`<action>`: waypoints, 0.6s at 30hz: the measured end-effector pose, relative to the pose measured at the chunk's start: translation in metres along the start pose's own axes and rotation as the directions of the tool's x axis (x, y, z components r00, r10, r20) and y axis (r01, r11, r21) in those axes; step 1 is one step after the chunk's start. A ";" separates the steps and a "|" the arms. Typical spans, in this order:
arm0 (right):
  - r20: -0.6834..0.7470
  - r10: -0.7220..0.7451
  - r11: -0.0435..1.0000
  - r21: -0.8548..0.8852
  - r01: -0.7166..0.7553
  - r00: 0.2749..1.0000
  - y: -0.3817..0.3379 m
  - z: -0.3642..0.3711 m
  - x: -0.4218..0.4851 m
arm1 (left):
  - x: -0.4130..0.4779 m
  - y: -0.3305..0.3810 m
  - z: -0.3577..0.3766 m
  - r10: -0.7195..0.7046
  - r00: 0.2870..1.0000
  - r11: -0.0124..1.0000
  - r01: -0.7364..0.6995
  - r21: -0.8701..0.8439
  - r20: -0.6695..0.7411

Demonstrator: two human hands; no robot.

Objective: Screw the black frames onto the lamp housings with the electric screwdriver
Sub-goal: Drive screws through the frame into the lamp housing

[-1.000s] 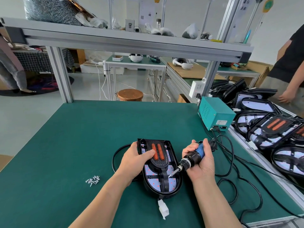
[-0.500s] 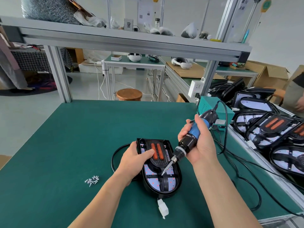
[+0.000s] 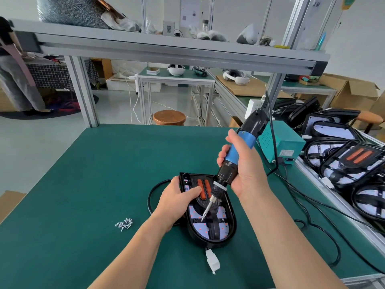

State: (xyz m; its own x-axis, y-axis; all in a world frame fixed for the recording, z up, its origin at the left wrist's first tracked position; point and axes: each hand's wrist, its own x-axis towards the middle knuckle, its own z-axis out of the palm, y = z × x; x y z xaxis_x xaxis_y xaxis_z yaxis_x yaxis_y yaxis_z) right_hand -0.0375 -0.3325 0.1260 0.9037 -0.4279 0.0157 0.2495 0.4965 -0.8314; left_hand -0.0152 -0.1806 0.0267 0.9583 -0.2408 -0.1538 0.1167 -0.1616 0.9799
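A black lamp housing lies on the green mat with a black frame and two orange bars inside it. My left hand grips its left rim, thumb on the frame. My right hand holds the blue electric screwdriver steeply tilted. The bit tip points down at the frame near the housing's middle. A small pile of silver screws lies to the left on the mat.
A teal power box stands behind the screwdriver, its black cables looping over the right of the mat. Several more lamp housings are stacked at the right. A white connector trails from the housing toward me.
My right hand has raised the screwdriver from nearly flat to steeply upright, and the bit tip has moved onto the frame's middle. My left hand has stayed on the housing.
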 end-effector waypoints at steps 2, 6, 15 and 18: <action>0.012 -0.052 0.998 -0.033 0.052 0.999 -0.001 0.004 0.001 | 0.000 0.000 -0.001 0.002 1.000 1.000 -0.002 0.005 0.000; 0.024 -0.124 0.990 -0.067 0.125 0.992 -0.005 0.010 0.000 | -0.001 0.001 -0.001 0.002 1.000 1.000 -0.002 0.002 0.011; 0.095 -0.289 0.942 -0.147 0.300 0.953 0.005 0.016 -0.012 | 0.000 0.001 -0.001 0.008 1.000 1.000 -0.008 -0.001 0.009; 0.112 -0.302 0.938 -0.144 0.316 0.947 0.009 0.016 -0.014 | 0.000 0.001 -0.001 0.013 1.000 1.000 -0.013 0.015 0.005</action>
State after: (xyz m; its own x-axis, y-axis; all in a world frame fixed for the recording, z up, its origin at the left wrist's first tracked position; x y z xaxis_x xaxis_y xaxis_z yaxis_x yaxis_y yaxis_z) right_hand -0.0426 -0.3094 0.1271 0.8191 -0.4704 0.3282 0.4696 0.2215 -0.8546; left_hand -0.0149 -0.1803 0.0277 0.9585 -0.2476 -0.1415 0.1002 -0.1723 0.9799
